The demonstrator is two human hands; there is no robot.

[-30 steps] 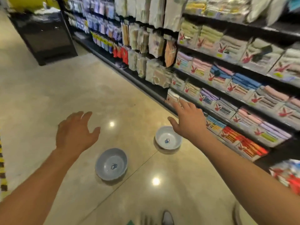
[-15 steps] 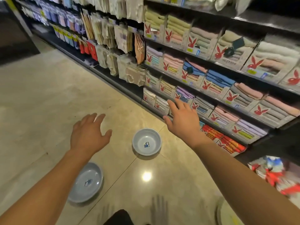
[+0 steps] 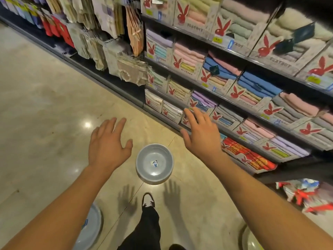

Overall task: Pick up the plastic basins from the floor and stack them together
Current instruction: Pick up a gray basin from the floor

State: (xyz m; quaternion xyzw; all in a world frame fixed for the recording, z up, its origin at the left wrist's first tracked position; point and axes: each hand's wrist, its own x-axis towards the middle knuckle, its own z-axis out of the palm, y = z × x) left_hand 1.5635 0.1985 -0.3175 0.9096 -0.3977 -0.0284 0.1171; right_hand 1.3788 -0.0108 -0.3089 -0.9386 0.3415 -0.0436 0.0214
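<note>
Fingers of both hands spread, empty, above grey basin point(image 3: 154, 163).

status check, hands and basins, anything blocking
Left hand and right hand open, empty, above floor. Grey basin on floor between them, untouched. Second basin under left forearm. Nothing in the way.
</note>
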